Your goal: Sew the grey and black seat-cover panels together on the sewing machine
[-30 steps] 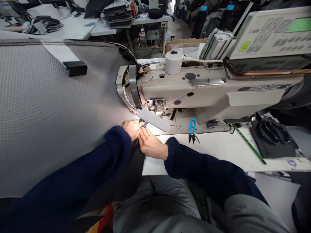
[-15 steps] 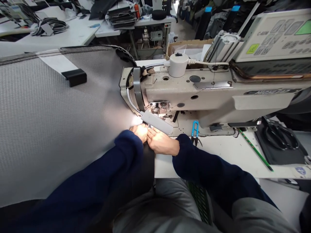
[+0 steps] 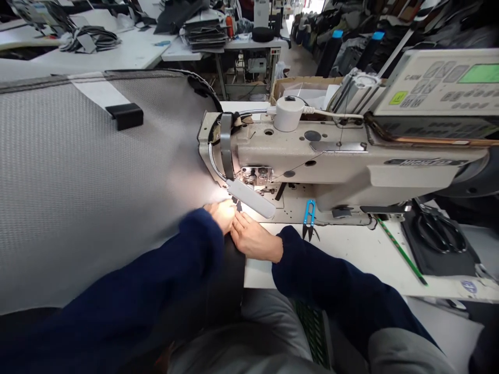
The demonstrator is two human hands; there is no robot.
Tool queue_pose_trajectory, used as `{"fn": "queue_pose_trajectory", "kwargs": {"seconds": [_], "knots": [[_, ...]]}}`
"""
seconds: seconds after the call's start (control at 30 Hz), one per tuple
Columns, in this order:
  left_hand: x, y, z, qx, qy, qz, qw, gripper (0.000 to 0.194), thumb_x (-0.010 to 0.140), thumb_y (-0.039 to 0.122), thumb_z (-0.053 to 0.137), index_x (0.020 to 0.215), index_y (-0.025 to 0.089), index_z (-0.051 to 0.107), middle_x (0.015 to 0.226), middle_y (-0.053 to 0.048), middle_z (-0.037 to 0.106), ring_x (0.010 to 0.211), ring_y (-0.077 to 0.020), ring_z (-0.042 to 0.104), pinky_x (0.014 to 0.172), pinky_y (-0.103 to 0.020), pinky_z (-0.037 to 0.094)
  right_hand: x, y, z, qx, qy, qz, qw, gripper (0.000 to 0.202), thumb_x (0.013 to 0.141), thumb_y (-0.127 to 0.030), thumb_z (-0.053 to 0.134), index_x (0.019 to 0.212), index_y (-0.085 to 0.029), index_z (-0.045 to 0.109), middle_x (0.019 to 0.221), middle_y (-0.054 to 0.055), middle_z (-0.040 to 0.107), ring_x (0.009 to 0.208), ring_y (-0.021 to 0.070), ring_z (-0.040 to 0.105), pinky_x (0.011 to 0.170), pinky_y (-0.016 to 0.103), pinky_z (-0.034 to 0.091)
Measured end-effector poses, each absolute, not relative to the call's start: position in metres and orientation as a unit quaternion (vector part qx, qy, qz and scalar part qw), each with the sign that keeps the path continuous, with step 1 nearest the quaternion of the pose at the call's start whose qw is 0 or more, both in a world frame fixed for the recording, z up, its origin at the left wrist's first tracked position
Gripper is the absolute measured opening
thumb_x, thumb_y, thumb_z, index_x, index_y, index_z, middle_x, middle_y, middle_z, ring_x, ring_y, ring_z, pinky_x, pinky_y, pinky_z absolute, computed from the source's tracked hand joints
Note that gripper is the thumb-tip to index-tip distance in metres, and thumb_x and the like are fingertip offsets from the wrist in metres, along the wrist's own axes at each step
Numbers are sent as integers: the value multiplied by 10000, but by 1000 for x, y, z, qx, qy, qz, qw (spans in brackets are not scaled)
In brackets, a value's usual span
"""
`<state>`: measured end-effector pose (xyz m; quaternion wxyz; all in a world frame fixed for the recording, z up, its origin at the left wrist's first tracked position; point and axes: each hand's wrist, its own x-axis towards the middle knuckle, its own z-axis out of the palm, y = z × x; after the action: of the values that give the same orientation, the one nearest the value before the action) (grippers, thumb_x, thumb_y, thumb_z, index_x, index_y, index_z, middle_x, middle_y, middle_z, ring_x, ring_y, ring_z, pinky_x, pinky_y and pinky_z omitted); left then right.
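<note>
Below the lamp (image 3: pixel 252 199), dark fabric (image 3: pixel 230 278) points lengthwise toward the lap (image 3: pixel 273 322); left grip (image 3: pixel 222 215) and right grip (image 3: pixel 253 238) unclear.

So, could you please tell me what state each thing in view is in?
Left hand: at the dark material, grip unclear
Right hand: fingers extended, on that material
Grey sheet: curved, left of the machine
Sewing machine: running or stopped, cannot tell
Lamp: lit
Display: green, apparently lit
Blue snips: blades apart
Cardboard box: open
</note>
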<state>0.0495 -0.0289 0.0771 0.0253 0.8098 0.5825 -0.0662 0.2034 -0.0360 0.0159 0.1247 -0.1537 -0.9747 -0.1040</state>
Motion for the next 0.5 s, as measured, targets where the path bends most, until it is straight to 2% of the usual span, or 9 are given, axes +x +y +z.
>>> {"fn": "queue_pose_trajectory", "kwargs": {"seconds": [0.07,0.13,0.23,0.4,0.5], "knots": [[37,-59,90,830,550,-87,-27,269,887,198,428,1031,156,651,988,-107,663,919,-251,610,700,-348,436,204,-38,18,-154,-975,-111,117,431,874,-109,396,1243,108,451,1268,353,498,1221,347,507,1050,520,352],[15,-95,99,843,526,-70,-87,334,902,251,446,1194,170,586,1157,-123,625,1066,-274,563,843,-411,420,204,-42,23,-144,-979,-103,103,447,874,-144,412,1248,99,445,1277,364,482,1215,370,506,1034,543,352],[-28,-138,97,820,554,-49,-134,336,923,222,406,1215,229,571,1353,-100,516,1202,-272,486,940,-465,367,201,-55,32,-116,-987,-71,87,510,866,-221,448,1278,77,415,1289,384,454,1216,404,492,999,583,350],[-75,-130,95,777,592,-184,-109,446,856,140,355,1249,232,545,1359,-127,478,1184,-323,459,896,-457,422,181,-75,33,-118,-989,-49,69,642,861,-325,452,1348,76,329,1326,417,384,1242,447,447,958,661,312],[-73,-101,121,767,583,-256,-83,509,770,43,272,1130,226,581,1207,-85,566,1076,-265,509,826,-371,466,170,-80,26,-148,-984,-60,84,619,883,-325,402,1358,66,328,1318,416,393,1233,456,450,952,675,290]]}}
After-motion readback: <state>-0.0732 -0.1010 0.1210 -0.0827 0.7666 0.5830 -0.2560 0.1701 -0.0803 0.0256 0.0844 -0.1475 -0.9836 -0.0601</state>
